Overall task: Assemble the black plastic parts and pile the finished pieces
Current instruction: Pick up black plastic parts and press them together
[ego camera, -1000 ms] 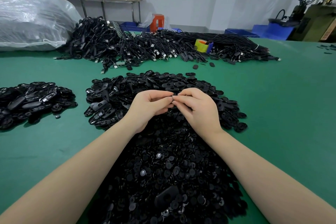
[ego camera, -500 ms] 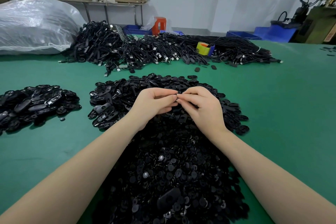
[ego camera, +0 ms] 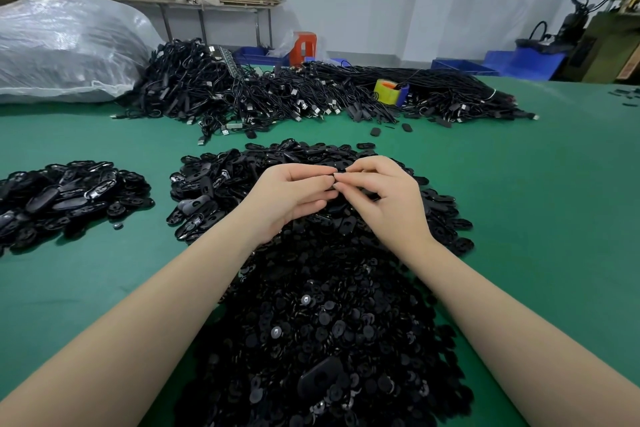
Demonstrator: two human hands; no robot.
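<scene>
Black plastic parts (ego camera: 311,340) lie heaped on the green table (ego camera: 519,218) beneath a worker's arms; the left hand (ego camera: 287,198) and right hand (ego camera: 388,198) meet above the heap, fingertips (ego camera: 341,177) curled together, pinching a small dark piece (ego camera: 341,170), mostly hidden; a smaller pile (ego camera: 69,191) to the left looks like finished pieces, and a further heap (ego camera: 214,184) of oval shells sits just beyond the hands; judged by the heaps, most of the work is left; no brand, label or writing can be read.
</scene>
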